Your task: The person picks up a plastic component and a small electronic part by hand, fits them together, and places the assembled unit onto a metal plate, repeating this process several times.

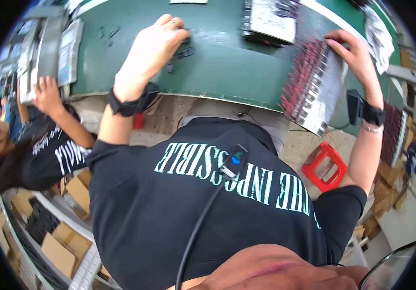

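On the green table, my left hand [157,46] is closed, fingers curled together over small black parts [185,53]. Whatever its fingertips hold, if anything, is hidden. Another small black part [170,67] lies just below that hand. My right hand [355,53] pinches the far corner of a flat grey rack [321,92] between thumb and fingers. Along the rack's left side runs a row of metal-looking clips, with many short red wires [297,79] sticking out. The rack lies tilted across the table's near edge, its lower end overhanging.
A stack of similar wired racks [270,21] stands at the far middle right. More small black parts [114,32] lie at the far left. A co-worker's hand [48,96] rests by grey equipment on the left. A red stool [325,166] stands below right, near cardboard boxes [386,186].
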A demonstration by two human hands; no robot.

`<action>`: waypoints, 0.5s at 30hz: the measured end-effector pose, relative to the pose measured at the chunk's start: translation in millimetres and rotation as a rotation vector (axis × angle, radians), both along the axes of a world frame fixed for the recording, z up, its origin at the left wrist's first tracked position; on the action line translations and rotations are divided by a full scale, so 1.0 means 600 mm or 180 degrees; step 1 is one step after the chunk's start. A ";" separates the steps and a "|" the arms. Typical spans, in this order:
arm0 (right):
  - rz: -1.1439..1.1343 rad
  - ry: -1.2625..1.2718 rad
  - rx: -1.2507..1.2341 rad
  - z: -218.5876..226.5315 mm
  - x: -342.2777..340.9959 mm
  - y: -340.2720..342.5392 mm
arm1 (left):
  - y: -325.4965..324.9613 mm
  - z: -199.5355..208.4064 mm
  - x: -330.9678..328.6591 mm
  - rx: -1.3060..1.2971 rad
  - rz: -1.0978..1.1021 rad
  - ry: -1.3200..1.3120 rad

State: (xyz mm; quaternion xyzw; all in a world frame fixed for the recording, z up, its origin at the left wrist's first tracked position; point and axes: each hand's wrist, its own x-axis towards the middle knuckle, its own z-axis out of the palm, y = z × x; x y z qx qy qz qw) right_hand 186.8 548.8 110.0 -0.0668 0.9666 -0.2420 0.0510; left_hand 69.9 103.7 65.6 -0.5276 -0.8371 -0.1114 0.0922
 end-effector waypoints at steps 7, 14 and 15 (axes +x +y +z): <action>-0.0233 0.0160 -0.0026 0.022 -0.006 -0.046 | 0.008 0.020 0.001 -0.0683 -0.0099 -0.0229; -0.0129 0.0602 0.0291 0.008 0.027 -0.035 | 0.047 0.019 0.016 -0.0236 -0.0072 0.0096; -0.0317 0.0695 0.0227 0.012 0.035 -0.042 | 0.054 0.022 0.020 0.0041 -0.0078 0.0160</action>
